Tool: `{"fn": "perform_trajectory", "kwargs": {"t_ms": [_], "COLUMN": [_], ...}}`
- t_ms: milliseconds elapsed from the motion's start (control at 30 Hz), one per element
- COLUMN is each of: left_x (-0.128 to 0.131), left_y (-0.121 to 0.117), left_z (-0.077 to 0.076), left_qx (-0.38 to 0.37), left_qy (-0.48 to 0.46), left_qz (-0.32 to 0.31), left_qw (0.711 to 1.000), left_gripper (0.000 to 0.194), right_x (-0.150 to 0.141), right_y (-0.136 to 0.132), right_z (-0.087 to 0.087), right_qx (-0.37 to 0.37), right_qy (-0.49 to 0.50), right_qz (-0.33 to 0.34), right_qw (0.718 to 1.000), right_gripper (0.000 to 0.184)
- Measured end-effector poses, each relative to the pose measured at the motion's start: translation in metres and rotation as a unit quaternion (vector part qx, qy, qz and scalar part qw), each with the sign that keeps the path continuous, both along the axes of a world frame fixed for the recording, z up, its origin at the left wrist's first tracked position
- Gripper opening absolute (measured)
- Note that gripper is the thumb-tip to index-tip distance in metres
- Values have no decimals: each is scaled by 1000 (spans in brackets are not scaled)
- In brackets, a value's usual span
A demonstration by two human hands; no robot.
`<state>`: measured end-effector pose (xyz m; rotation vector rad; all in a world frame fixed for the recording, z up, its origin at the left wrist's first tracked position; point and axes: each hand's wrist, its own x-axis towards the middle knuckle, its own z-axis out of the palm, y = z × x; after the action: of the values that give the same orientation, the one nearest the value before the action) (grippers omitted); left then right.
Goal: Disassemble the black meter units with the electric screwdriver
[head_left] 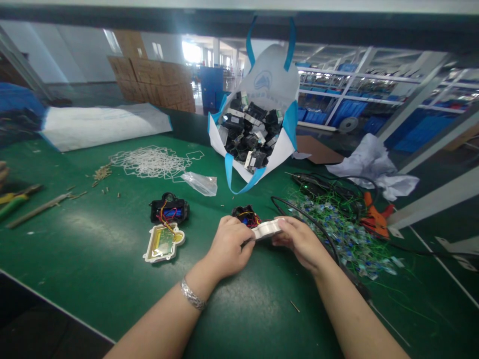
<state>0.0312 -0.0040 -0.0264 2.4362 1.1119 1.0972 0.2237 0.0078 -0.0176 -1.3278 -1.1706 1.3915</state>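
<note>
My left hand (230,245) and my right hand (299,242) are both closed on the ends of a small white plastic cover (266,229) held just above the green table (93,269). A black housing with red and yellow wires (246,215) sits right behind the cover and is wired to it. To the left lies a second opened unit: a black housing (169,209) joined by wires to a white cover with a green circuit board (163,243).
A white and blue bag (258,107) full of black units stands at the back. Green-wired small parts (342,232), a black cable (310,222) and an orange tool (376,217) lie right. White gaskets (151,162), a clear bag (202,183), pliers (17,198) sit left.
</note>
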Motion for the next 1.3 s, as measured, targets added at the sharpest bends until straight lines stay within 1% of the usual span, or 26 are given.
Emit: {"fn": "perform_trajectory", "kwargs": {"t_ms": [100, 167, 233, 400, 467, 533, 633, 800, 867, 1000, 1133, 1200, 1300], "left_x": [1, 3, 5, 8, 9, 11, 13, 13, 11, 3, -5, -6, -6], "left_y": [-1, -2, -3, -4, -6, -8, -10, -10, -9, -7, -6, -6, -8], "left_z": [0, 0, -1, -2, -1, 0, 1, 0, 1, 8, 16, 18, 21], "left_qx": [7, 9, 8, 19, 27, 33, 35, 37, 33, 26, 18, 11, 1], "left_qy": [41, 50, 62, 98, 117, 134, 156, 201, 215, 219, 218, 224, 236], "left_qz": [8, 0, -7, 4, -1, -10, -22, -39, -34, 14, 62, 61, 45], "left_qw": [999, 999, 998, 995, 993, 990, 987, 978, 976, 975, 974, 973, 971], "left_gripper": [10, 12, 12, 14, 14, 14, 14, 17, 18, 18, 17, 16, 15], "right_x": [0, -2, -3, -3, -3, -5, -9, -9, -4, 5, 8, 8, 9], "right_y": [2, 1, -1, -6, -6, -6, -5, 0, 2, 4, 4, 4, 4], "right_z": [-4, -5, -3, 2, 2, -1, -5, -5, -4, -1, 3, 5, 8], "right_qx": [14, 30, 39, 82, 77, 37, -8, 0, -2, -5, -2, 1, 5], "right_qy": [-22, -43, -59, -108, -128, -148, -163, -133, -115, -92, -90, -92, -107], "right_qz": [-27, -27, -7, 63, 81, 65, 16, -73, -95, -127, -145, -149, -149], "right_qw": [999, 998, 997, 989, 985, 986, 986, 988, 989, 988, 985, 985, 983], "right_gripper": [43, 42, 43, 40, 40, 40, 34, 37, 39, 44, 44, 44, 44]}}
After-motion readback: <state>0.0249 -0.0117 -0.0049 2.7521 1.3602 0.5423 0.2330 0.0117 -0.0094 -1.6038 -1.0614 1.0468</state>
